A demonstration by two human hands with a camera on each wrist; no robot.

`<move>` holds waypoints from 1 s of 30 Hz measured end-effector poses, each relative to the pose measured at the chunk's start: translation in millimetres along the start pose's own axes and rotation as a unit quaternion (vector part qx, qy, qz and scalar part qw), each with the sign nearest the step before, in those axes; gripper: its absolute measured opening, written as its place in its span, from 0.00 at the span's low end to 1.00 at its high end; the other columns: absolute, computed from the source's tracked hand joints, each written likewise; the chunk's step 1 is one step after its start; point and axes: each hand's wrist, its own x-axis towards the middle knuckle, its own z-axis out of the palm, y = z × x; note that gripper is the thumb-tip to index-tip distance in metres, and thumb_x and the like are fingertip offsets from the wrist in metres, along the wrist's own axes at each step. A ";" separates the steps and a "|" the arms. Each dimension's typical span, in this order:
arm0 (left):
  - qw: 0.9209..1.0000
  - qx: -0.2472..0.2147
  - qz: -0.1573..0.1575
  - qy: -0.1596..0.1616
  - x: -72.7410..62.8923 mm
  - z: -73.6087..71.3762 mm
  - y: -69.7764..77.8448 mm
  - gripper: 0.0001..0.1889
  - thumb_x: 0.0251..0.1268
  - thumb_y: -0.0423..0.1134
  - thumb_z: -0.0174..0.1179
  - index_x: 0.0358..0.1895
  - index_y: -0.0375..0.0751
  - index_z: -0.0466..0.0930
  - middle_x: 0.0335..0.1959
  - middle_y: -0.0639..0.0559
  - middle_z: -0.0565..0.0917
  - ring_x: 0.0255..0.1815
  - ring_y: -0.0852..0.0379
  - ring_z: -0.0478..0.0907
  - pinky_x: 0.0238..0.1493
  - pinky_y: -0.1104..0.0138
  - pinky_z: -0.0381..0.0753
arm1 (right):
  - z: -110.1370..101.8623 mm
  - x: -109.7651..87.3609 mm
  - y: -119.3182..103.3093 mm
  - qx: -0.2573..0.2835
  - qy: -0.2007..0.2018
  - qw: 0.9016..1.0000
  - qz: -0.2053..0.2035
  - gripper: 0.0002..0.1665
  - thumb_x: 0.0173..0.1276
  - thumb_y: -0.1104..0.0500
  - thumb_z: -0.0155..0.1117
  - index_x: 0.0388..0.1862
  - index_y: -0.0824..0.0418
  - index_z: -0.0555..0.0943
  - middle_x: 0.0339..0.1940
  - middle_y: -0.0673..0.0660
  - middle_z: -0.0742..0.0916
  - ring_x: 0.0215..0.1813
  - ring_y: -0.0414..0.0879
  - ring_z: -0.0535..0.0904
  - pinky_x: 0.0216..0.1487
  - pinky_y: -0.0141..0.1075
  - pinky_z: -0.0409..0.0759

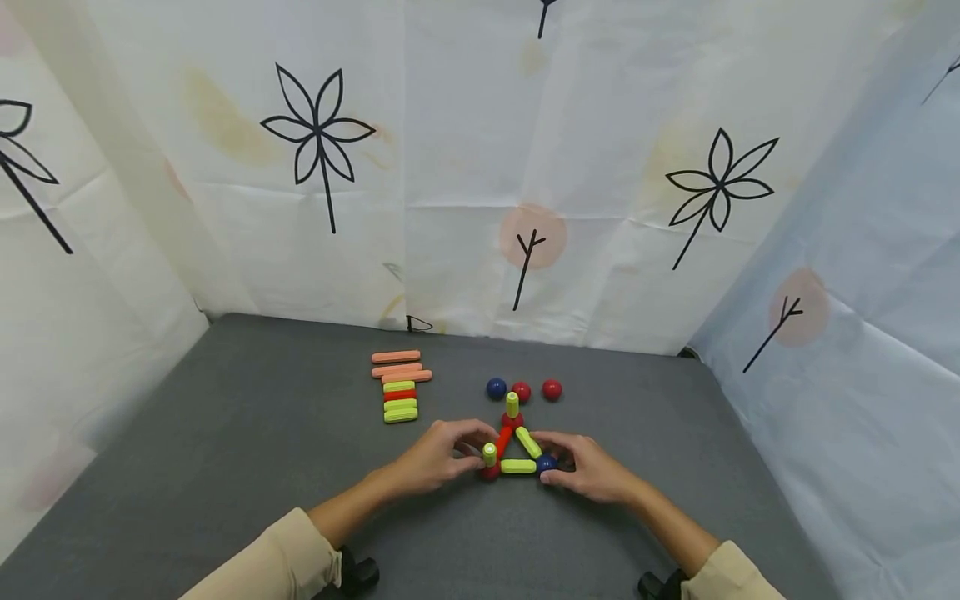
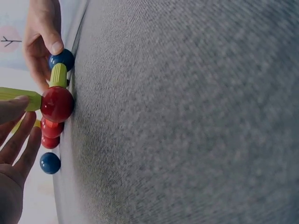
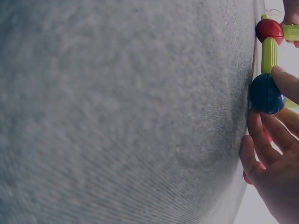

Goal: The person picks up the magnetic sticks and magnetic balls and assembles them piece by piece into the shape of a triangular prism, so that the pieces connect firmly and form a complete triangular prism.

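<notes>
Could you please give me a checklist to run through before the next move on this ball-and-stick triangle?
1. Left grip on the upright yellow-green, ribbed, plastic-looking stick: ok, pinched.
2. Right grip on the glossy blue corner ball: ok, thumb and fingers touching.
3. Three sides filled: ok; red side stick, near yellow-green stick, right yellow-green stick.
4. Upright on every corner: not ok; blue corner ball has none.
5. Spare balls: ok; loose blue ball, two loose red balls.
6. Joints firm: cannot tell.

Creased white sheets (image 1: 457, 133) with black-outlined flowers (image 1: 318, 131) enclose a dark grey surface (image 1: 247, 433) at back, left and right.
</notes>
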 end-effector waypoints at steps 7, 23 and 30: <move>0.999 -0.020 -0.009 0.029 12.3 -12.6 -15.1 0.16 0.65 0.24 0.62 0.55 0.34 0.79 0.48 0.43 0.86 0.48 0.53 0.84 0.49 0.65 0.82 | -0.5 -0.8 0.9 -0.006 0.001 1.000 -0.005 0.34 0.69 0.54 0.68 0.70 0.66 0.72 0.53 0.55 0.84 0.45 0.46 0.78 0.43 0.34 0.76; 0.987 0.082 -0.078 0.111 86.6 -14.7 -49.5 0.26 0.64 0.29 0.66 0.66 0.34 0.73 0.63 0.42 0.79 0.62 0.44 0.76 0.63 0.50 0.73 | 0.4 -2.2 0.0 -0.003 0.003 1.000 0.007 0.34 0.69 0.53 0.68 0.70 0.64 0.71 0.56 0.54 0.83 0.48 0.43 0.78 0.46 0.34 0.76; 0.986 0.056 -0.089 0.129 90.6 -10.2 -52.4 0.22 0.65 0.27 0.64 0.62 0.36 0.76 0.57 0.40 0.82 0.56 0.43 0.80 0.59 0.50 0.76 | 0.0 -3.1 1.9 -0.007 0.007 1.000 -0.002 0.34 0.69 0.53 0.68 0.70 0.64 0.72 0.54 0.54 0.84 0.46 0.43 0.77 0.45 0.34 0.76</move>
